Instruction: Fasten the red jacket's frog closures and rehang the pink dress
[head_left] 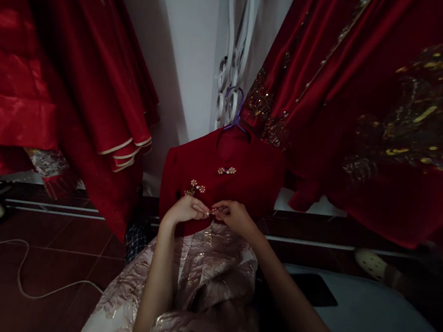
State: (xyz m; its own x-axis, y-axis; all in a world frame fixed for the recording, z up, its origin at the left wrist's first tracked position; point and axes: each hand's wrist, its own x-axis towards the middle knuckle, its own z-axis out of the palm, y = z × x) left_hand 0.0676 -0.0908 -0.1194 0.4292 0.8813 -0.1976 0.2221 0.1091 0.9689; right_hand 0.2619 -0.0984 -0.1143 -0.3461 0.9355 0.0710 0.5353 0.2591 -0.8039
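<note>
A small red jacket (pixel 243 182) hangs on a purple hanger (pixel 233 115) in the middle of the head view. It has ornate gold knot fasteners (pixel 226 171) down its front. My left hand (pixel 185 210) and my right hand (pixel 236 217) meet at the lowest fastener on the jacket's lower front. Both pinch it with fingertips pressed together. A pale pink and gold brocade fabric (pixel 200 286) lies below my forearms.
Red garments (pixel 74 90) hang at the left, and red robes with gold embroidery (pixel 409 129) at the right. A white scrollwork rack (pixel 234 55) stands against the white wall. A white cord (pixel 23 271) trails over the dark red tiled floor. A pale surface (pixel 387 329) lies at lower right.
</note>
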